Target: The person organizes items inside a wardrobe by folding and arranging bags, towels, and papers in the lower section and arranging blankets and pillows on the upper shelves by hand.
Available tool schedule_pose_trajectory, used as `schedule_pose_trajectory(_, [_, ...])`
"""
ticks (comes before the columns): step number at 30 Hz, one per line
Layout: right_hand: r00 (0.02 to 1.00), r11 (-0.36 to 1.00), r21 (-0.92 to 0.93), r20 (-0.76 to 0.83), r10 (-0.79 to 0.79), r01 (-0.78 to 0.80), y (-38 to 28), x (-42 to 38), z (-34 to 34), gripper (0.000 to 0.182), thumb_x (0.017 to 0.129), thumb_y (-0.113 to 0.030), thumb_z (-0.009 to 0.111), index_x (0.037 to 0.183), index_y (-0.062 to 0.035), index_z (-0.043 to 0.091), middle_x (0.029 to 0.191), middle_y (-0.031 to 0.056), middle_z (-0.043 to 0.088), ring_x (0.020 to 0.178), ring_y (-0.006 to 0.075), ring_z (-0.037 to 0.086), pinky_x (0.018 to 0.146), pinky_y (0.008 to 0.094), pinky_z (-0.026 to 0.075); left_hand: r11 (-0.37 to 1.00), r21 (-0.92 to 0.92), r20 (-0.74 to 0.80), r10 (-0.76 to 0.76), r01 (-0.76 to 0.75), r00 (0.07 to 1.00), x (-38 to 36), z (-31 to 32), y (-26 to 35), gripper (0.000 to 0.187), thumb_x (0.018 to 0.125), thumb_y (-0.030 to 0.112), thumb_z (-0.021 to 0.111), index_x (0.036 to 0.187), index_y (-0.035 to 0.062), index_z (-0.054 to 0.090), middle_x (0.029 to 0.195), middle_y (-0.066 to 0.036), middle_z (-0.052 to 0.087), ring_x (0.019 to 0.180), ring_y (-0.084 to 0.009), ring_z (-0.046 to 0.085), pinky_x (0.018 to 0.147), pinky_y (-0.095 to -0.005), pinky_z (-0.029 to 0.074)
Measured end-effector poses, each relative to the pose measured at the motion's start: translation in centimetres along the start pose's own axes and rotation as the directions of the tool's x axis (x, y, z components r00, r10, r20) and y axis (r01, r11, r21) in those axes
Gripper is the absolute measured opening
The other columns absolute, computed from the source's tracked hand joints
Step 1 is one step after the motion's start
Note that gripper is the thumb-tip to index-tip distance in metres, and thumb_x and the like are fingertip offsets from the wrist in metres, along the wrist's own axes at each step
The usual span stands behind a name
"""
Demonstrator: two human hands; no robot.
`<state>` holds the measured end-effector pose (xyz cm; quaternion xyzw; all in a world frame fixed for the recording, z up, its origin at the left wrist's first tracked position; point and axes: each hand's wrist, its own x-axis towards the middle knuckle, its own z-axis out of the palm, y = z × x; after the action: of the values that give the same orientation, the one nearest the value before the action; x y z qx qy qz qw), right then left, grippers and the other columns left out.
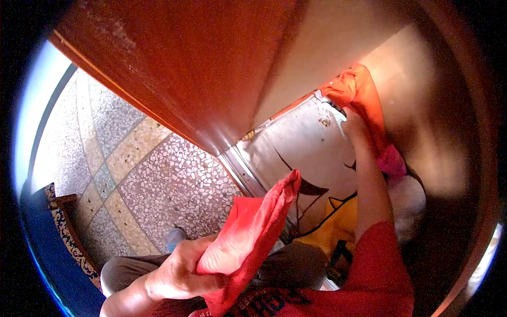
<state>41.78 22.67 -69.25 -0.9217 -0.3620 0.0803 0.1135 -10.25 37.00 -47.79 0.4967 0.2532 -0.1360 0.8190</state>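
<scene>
At seven o'clock my left fingers (208, 284) grip red cloth (252, 227), likely keeping it folded; right fingers (347, 112), two o'clock: can't tell.

We see a door (179, 68) that looks like smooth varnished wood, faintly glossy, with whitish scuffs. The rail (242, 173) beside it is shiny metal. Below us, the floor (171, 182) looks like stone-chip terrazzo. The red cloth (247, 230) looks soft, matt and creased; the orange cloth (369, 98) is wrinkled. We cannot tell whether the white sheet (296, 150) is fabric or plastic.
</scene>
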Motion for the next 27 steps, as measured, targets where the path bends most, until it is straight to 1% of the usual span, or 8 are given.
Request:
schedule_pose_trajectory(3, [0.994,0.996,0.004,-0.064,-0.093,0.094,0.3,0.6,-0.6,0.043,0.072,-0.007,0.052,0.114,-0.0043,0.055,0.102,0.0257,0.060,0.099,0.0412,0.056,0.086,0.0434,0.044,0.999,-0.014,0.021,0.032,-0.032,0.999,-0.1,-0.1,0.4,0.055,0.073,0.003,0.069,0.124,-0.0025,0.049,0.114,-0.007,0.059,0.105,-0.0133,0.053,0.092,-0.0295,0.041])
schedule_pose_trajectory(5, [0.985,0.993,0.071,-0.139,0.106,-0.097,-2.8,0.4,-3.3,0.041,0.073,-0.005,0.052,0.114,-0.0051,0.056,0.102,0.0251,0.061,0.098,0.0402,0.058,0.084,0.0441,0.045,1.000,-0.025,0.019,-0.013,0.014,1.000,-0.3,0.0,0.6,0.055,0.072,0.002,0.069,0.124,-0.0025,0.050,0.114,-0.007,0.059,0.106,-0.0131,0.052,0.092,-0.0294,0.041])
schedule_pose_trajectory(9, [0.942,0.982,0.058,-0.277,0.191,-0.182,-0.7,5.0,0.6,0.033,0.075,-0.004,0.051,0.107,-0.0055,0.057,0.097,0.0240,0.062,0.096,0.0401,0.058,0.083,0.0442,0.045,0.996,-0.061,-0.021,-0.062,0.060,0.998,-0.4,0.1,0.3,0.055,0.072,0.002,0.069,0.123,-0.0029,0.050,0.114,-0.007,0.059,0.106,-0.0131,0.052,0.092,-0.0297,0.041])
schedule_pose_trajectory(11, [0.998,0.998,-0.061,-0.045,-0.031,0.028,0.6,4.2,0.9,0.033,0.074,-0.003,0.051,0.106,-0.0066,0.057,0.097,0.0239,0.061,0.096,0.0396,0.058,0.082,0.0442,0.045,0.999,-0.004,-0.019,0.036,-0.036,0.999,-0.3,-0.2,0.2,0.055,0.072,0.002,0.069,0.123,-0.0032,0.050,0.112,-0.007,0.060,0.105,-0.0131,0.053,0.092,-0.0298,0.042])
schedule_pose_trajectory(17, [0.988,0.993,-0.008,-0.104,0.118,-0.120,-0.9,0.7,-2.5,0.031,0.072,-0.001,0.050,0.102,-0.0074,0.057,0.097,0.0240,0.060,0.096,0.0408,0.056,0.082,0.0452,0.043,0.998,-0.067,-0.010,-0.010,0.010,1.000,-0.7,-0.2,0.2,0.057,0.072,0.001,0.070,0.124,-0.0034,0.049,0.109,-0.008,0.061,0.102,-0.0132,0.054,0.090,-0.0292,0.043])
schedule_pose_trajectory(19, [0.982,0.998,0.058,-0.187,0.003,0.008,-0.4,2.3,-0.8,0.030,0.074,-0.004,0.048,0.103,-0.0059,0.057,0.098,0.0245,0.060,0.097,0.0413,0.055,0.083,0.0457,0.043,0.999,-0.039,-0.011,-0.031,0.030,0.999,-0.4,-0.1,0.3,0.057,0.072,0.003,0.071,0.124,-0.0036,0.049,0.109,-0.008,0.061,0.102,-0.0132,0.054,0.090,-0.0292,0.043])
schedule_pose_trajectory(23, [0.989,0.990,0.002,-0.046,-0.144,0.144,1.0,2.8,2.4,0.029,0.079,-0.010,0.046,0.105,-0.0038,0.057,0.104,0.0247,0.059,0.102,0.0390,0.055,0.088,0.0429,0.042,0.998,-0.029,-0.008,-0.052,0.052,0.999,-0.4,-0.3,0.1,0.057,0.072,0.003,0.071,0.124,-0.0034,0.049,0.111,-0.008,0.061,0.103,-0.0132,0.054,0.090,-0.0291,0.043])
schedule_pose_trajectory(27, [0.998,0.998,-0.034,0.046,-0.044,0.046,0.4,0.3,-0.8,0.030,0.080,-0.012,0.048,0.108,-0.0041,0.057,0.105,0.0243,0.059,0.104,0.0382,0.055,0.089,0.0417,0.042,0.992,0.118,0.018,0.048,-0.050,0.999,-0.7,-0.5,0.5,0.054,0.071,0.002,0.069,0.122,-0.0029,0.050,0.111,-0.008,0.060,0.103,-0.0131,0.054,0.090,-0.0292,0.043])
